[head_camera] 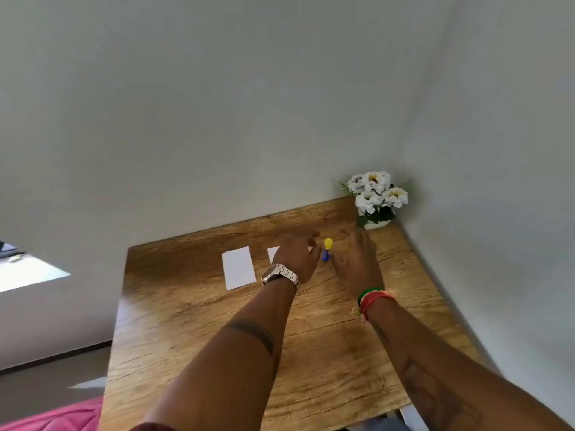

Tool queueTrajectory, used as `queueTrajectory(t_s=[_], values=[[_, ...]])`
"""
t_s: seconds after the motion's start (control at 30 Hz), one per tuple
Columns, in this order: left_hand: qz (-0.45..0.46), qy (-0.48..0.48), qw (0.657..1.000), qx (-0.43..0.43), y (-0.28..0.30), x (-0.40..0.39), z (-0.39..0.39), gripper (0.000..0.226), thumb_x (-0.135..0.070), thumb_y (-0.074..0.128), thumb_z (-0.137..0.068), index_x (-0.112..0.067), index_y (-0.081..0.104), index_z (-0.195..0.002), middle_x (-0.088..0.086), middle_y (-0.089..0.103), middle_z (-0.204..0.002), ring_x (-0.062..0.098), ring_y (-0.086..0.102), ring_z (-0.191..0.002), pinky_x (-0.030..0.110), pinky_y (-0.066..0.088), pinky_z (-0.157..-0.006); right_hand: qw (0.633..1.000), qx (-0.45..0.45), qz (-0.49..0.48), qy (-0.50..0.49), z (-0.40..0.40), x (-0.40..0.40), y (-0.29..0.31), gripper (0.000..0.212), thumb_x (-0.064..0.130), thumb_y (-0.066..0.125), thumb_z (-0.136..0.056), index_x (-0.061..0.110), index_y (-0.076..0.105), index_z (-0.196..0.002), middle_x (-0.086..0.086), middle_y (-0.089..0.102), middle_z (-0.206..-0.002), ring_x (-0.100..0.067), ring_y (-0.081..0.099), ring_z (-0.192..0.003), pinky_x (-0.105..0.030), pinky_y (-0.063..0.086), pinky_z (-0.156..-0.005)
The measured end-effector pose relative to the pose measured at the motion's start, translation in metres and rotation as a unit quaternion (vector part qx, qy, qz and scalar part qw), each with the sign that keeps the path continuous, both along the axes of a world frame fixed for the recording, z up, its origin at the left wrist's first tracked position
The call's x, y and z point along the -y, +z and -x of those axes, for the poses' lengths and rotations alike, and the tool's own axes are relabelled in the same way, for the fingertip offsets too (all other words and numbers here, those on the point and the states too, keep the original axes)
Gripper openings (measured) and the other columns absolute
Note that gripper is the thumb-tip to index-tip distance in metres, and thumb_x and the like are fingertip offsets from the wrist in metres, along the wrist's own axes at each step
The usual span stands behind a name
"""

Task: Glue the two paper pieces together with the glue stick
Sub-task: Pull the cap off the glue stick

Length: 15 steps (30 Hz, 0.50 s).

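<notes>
A person reaches both arms across a wood-grain brown surface (193,321) toward a small blue glue stick with a yellow cap (327,249), which stands upright between the two hands near the far edge. The left hand (295,258), a silver metal watch (280,274) on its wrist, hovers just beside the stick with fingers loosely spread and holding nothing; the right hand (354,259), above a red and green woven wristband (371,298), is likewise apart and empty, its fingers blurred. One white rectangular paper piece (239,268) lies flat to the left, and a second white paper piece (273,252) lies just beside it, largely hidden under the left hand.

The work appears to be at its opening step: the stick is still capped and the papers lie separate. The next move likely calls for closing a grip on the stick's body and pulling the cap with the other hand.

A pot of white artificial flowers (376,197) sits in the far right corner, near the right hand, with walls close behind and to the right. Toward the person the surface runs broad.
</notes>
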<state>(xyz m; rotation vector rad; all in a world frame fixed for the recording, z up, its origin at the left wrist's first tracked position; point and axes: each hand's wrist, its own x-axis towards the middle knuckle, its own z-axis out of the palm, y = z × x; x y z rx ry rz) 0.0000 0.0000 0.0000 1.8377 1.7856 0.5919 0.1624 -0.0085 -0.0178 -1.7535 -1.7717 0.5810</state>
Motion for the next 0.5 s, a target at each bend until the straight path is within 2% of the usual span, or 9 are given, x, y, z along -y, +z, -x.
queueTrajectory(t_s=[0.07, 0.13, 0.2, 0.3, 0.33, 0.4, 0.5], values=[[0.023, -0.002, 0.999, 0.032, -0.011, -0.003, -0.008, 0.044, -0.042, 0.06, -0.095, -0.029, 0.058, -0.138, 0.0, 0.066, -0.13, 0.022, 0.066, -0.111, 0.041, 0.054, -0.094, 0.999, -0.011, 0.038, 0.019, -0.002, 0.0, -0.012, 0.065, 0.024, 0.074, -0.088, 0.016, 0.046, -0.146, -0.012, 0.047, -0.148, -0.034, 0.044, -0.131, -0.047, 0.045, -0.105], [0.041, 0.018, 0.996, 0.072, -0.024, -0.004, -0.016, 0.045, -0.039, 0.06, -0.096, -0.031, 0.057, -0.141, -0.001, 0.064, -0.136, 0.021, 0.064, -0.117, 0.037, 0.051, -0.099, 0.997, -0.04, 0.064, 0.021, -0.001, -0.002, -0.03, 0.062, 0.024, 0.071, -0.093, 0.014, 0.047, -0.149, -0.013, 0.051, -0.148, -0.031, 0.048, -0.132, -0.047, 0.045, -0.107], [0.037, 0.064, 0.988, 0.134, -0.038, -0.007, -0.024, 0.041, -0.038, 0.063, -0.095, -0.033, 0.062, -0.135, -0.004, 0.068, -0.131, 0.018, 0.064, -0.116, 0.03, 0.048, -0.097, 0.996, -0.062, 0.048, 0.035, 0.002, -0.008, -0.045, 0.043, 0.021, 0.066, -0.096, 0.015, 0.06, -0.138, -0.011, 0.064, -0.133, -0.028, 0.06, -0.12, -0.044, 0.051, -0.1], [0.018, 0.093, 0.967, 0.234, -0.05, -0.006, -0.03, 0.029, -0.034, 0.069, -0.093, -0.031, 0.07, -0.122, -0.007, 0.075, -0.116, 0.013, 0.067, -0.11, 0.029, 0.051, -0.095, 0.994, -0.095, 0.002, 0.049, 0.009, -0.014, -0.056, 0.018, 0.017, 0.06, -0.096, 0.019, 0.073, -0.109, -0.004, 0.077, -0.098, -0.021, 0.071, -0.088, -0.029, 0.054, -0.072], [0.008, 0.102, 0.958, 0.269, -0.053, -0.005, -0.03, 0.026, -0.032, 0.07, -0.093, -0.032, 0.072, -0.119, -0.009, 0.076, -0.112, 0.01, 0.069, -0.107, 0.031, 0.053, -0.096, 0.993, -0.104, -0.016, 0.046, 0.012, -0.015, -0.059, 0.017, 0.02, 0.059, -0.097, 0.02, 0.072, -0.108, -0.002, 0.077, -0.095, -0.017, 0.071, -0.083, -0.028, 0.052, -0.067], [-0.015, 0.116, 0.929, 0.351, -0.052, -0.011, -0.029, 0.019, -0.026, 0.071, -0.093, -0.033, 0.072, -0.111, -0.013, 0.076, -0.106, 0.004, 0.07, -0.099, 0.033, 0.057, -0.094, 0.987, -0.149, -0.038, 0.048, 0.018, -0.019, -0.06, 0.02, 0.032, 0.058, -0.1, 0.023, 0.069, -0.114, 0.001, 0.077, -0.098, -0.011, 0.072, -0.082, -0.027, 0.055, -0.067], [-0.049, 0.104, 0.894, 0.433, -0.05, -0.014, -0.024, 0.016, -0.017, 0.067, -0.096, -0.026, 0.071, -0.109, -0.007, 0.077, -0.104, 0.011, 0.073, -0.098, 0.036, 0.06, -0.088, 0.969, -0.225, -0.086, 0.052, 0.031, -0.017, -0.06, 0.026, 0.046, 0.055, -0.1, 0.028, 0.063, -0.118, 0.01, 0.075, -0.1, -0.001, 0.071, -0.086, -0.027, 0.058, -0.071]])
